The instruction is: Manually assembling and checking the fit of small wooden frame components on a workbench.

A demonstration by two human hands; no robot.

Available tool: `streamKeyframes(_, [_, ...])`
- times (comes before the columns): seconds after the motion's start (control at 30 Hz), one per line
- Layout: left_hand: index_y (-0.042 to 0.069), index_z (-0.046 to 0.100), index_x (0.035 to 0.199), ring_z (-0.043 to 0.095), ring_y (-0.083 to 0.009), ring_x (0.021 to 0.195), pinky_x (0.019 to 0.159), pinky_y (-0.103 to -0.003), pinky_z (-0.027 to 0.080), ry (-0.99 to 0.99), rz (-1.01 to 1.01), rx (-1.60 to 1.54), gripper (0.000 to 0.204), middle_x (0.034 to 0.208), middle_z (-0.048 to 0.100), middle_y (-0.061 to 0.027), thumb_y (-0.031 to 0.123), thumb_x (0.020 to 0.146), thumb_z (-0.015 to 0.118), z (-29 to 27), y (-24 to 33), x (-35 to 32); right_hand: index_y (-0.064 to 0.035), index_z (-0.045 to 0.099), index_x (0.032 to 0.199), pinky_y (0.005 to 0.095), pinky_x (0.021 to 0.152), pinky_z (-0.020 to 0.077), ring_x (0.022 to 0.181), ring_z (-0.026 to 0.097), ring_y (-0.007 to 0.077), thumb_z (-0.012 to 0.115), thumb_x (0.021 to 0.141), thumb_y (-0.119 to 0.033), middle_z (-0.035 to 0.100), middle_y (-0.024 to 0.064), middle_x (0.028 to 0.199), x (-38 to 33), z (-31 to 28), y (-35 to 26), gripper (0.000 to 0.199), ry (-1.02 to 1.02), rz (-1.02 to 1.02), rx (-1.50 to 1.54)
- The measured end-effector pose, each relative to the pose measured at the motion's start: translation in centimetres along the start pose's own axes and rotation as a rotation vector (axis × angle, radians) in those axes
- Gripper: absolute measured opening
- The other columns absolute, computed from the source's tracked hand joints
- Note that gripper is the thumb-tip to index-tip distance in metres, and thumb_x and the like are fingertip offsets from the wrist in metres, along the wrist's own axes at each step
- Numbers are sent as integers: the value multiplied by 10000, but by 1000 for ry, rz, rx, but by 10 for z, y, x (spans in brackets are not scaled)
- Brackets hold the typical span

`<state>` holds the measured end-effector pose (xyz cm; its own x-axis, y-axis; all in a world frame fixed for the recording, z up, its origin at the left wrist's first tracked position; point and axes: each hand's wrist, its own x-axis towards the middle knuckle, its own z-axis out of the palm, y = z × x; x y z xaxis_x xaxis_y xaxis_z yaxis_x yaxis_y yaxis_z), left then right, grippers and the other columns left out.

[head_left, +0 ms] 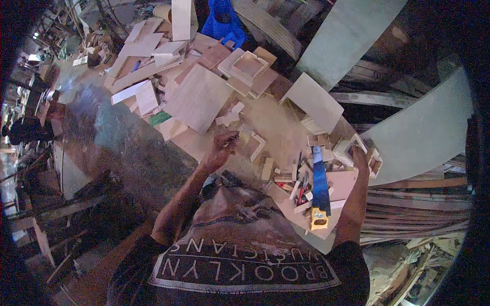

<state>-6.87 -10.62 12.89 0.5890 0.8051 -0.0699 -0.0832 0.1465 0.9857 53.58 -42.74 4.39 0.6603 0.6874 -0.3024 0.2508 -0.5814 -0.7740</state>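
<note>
My left hand (223,148) is raised over the near edge of the workbench (275,120), its fingers curled in. Whatever it may hold is too small to make out. Just beyond it lie an L-shaped wooden corner piece (257,146) and some pale wood offcuts (230,114). My right hand (360,157) reaches to the bench's right end, among small wooden box frames (375,163). Its fingertips are partly hidden there, so their grip does not show. A handsaw (320,178) with a blue blade and yellow handle lies left of my right forearm.
Flat plywood panels (199,97) and stacked square wooden frames (248,66) cover the bench's far part. Another panel (316,102) lies at the right edge. A blue plastic object (223,23) stands at the back. Large pale sheets (423,132) lean to the right, near stacked boards (418,211).
</note>
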Motion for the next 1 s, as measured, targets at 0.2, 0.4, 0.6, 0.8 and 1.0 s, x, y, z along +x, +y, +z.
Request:
streamKeyframes(0.2, [0,547,1036,588,-194,816,638,-322,498,24,156,335,232,967,580,-116,65,822,612,-16,-14,9,-43,576,1033,371,717,462,854,590,239,521,860,-187,613,165,914,-91,123,-189,232,456,-166,-417])
streamKeyframes(0.4, [14,605,990,609,-238,877,709,-318,501,-153,365,658,221,985,611,-148,151,817,612,8,21,33,-27,582,856,334,845,437,965,551,252,637,747,-59,551,112,1167,-188,251,-306,127,-25,-656,145])
streamKeyframes(0.6, [-1,593,962,609,-271,822,677,-337,496,-205,326,649,230,932,602,-157,23,736,635,23,37,37,-40,529,806,373,875,426,1047,509,291,641,716,-45,465,145,1293,-203,304,-349,143,-46,-712,62])
streamKeyframes(0.8, [-10,595,945,607,-276,836,685,-340,493,-192,364,578,218,913,609,-155,35,735,634,15,25,36,-30,529,793,410,830,441,976,513,307,626,655,-63,487,97,1269,-201,311,-355,172,24,-752,-136])
streamKeyframes(1.0, [-15,593,947,610,-277,813,682,-335,482,-108,555,734,210,914,616,-161,67,758,635,3,17,28,-7,526,692,391,831,443,998,506,324,587,627,-39,509,130,1242,-200,307,-357,95,53,-796,-299])
